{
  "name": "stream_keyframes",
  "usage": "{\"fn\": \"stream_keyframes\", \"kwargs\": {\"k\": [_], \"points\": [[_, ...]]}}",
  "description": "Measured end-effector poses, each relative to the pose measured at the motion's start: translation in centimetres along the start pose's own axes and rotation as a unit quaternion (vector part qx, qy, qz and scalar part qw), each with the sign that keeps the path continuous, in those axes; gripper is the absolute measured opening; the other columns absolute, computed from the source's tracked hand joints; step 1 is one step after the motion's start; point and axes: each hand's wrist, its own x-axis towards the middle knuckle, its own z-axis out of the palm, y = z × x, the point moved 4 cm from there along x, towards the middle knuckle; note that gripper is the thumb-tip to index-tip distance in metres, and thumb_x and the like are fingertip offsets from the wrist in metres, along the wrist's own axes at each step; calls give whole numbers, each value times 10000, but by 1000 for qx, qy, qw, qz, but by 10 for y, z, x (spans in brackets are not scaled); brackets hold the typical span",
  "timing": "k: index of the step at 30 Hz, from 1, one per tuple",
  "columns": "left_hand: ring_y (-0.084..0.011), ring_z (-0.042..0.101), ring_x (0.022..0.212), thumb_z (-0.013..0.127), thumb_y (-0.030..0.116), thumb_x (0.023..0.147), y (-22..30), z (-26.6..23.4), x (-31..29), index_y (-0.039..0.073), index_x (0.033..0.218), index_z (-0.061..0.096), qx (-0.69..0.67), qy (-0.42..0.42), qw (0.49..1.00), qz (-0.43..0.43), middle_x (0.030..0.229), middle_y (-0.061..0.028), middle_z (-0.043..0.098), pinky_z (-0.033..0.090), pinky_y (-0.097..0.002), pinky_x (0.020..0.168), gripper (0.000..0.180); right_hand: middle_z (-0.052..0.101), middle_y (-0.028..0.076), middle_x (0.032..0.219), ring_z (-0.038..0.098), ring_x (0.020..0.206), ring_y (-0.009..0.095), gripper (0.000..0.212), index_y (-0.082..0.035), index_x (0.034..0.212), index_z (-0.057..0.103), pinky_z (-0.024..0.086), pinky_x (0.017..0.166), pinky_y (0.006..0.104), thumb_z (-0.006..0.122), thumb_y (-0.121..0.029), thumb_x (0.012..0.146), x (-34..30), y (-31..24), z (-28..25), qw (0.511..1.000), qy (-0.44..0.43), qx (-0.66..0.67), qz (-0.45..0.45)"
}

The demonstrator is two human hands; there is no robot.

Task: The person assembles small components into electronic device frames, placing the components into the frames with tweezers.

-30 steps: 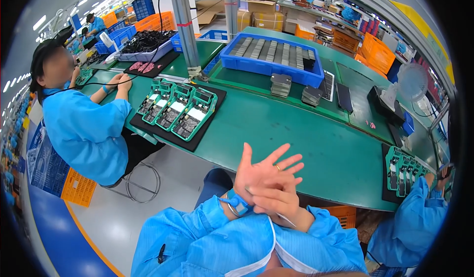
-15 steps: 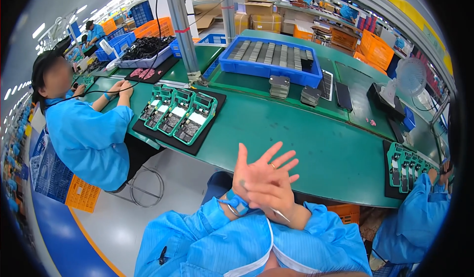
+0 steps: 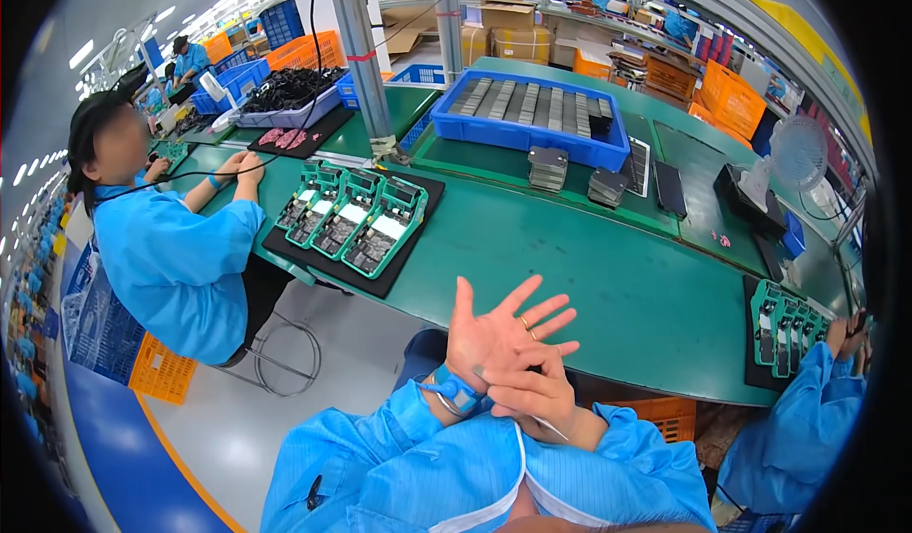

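My left hand (image 3: 499, 333) is palm up with its fingers spread, above the near edge of the green table. It wears a ring, and a blue wrist strap (image 3: 456, 395) sits at its wrist. Over the lower part of that palm, my right hand (image 3: 540, 390) is closed with bent fingers. A thin pale stick-like thing (image 3: 551, 428) shows under the right hand; its kind cannot be made out. A small grey spot (image 3: 478, 370) is on the left palm by the right fingertips.
Green-framed circuit boards (image 3: 385, 224) lie on a black mat (image 3: 418, 248) at left. Beyond stands a blue tray (image 3: 532, 139) of grey pieces, with small stacks (image 3: 548, 169) before it. A phone-like slab (image 3: 669, 189) and a fan (image 3: 798, 153) are right. Co-workers sit on both sides.
My right hand has slid slightly down and right over the left palm, its fingers curling more. The left palm shows more now. The view has shifted slightly.
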Motion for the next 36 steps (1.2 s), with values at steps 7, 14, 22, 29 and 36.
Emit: {"fn": "stream_keyframes", "kwargs": {"k": [7, 14, 22, 29, 36], "points": [[-408, 221, 1377, 256, 835, 791, 1, -1, 0, 109, 1494, 151, 40, -47, 997, 40, 1502, -237, 186, 211, -663, 1079, 1015, 676, 127, 1063, 537, 944, 276, 254, -52, 937, 686, 462, 819, 411, 724, -151, 707, 12, 14, 8, 999, 38, -7, -10], [-438, 168, 1394, 246, 823, 806, -7, -8, 4, 106, 1498, 142, -40, -45, 998, -17, 1507, -269, 165, 162, -653, 1095, 1003, 687, 108, 1027, 537, 938, 277, 207, -55, 919, 683, 446, 835, 408, 708, -172, 750, 7, 7, 2, 999, 31, -2, -15], [-419, 157, 1402, 196, 834, 803, -2, -6, 2, 109, 1504, 109, 26, -23, 999, 5, 1515, -260, 144, 161, -631, 1099, 1012, 687, 115, 1019, 535, 952, 282, 203, -54, 902, 676, 441, 810, 401, 714, -181, 749, 3, 2, 1, 1000, 11, -4, -11], [-380, 129, 1413, 218, 851, 784, -7, -2, 1, 141, 1502, 150, 23, -64, 998, 6, 1519, -226, 129, 154, -623, 1107, 1012, 660, 128, 1067, 530, 1005, 272, 270, -30, 934, 674, 453, 843, 368, 739, -53, 673, 21, 13, 4, 1000, 13, -28, -4], [-401, 174, 1397, 198, 846, 791, -10, -5, 6, 127, 1510, 79, 55, -47, 997, 8, 1515, -238, 151, 186, -639, 1086, 1023, 674, 115, 1023, 550, 931, 283, 191, -46, 923, 658, 443, 813, 393, 714, -93, 746, 13, 11, 3, 999, 41, 17, 21]]}}
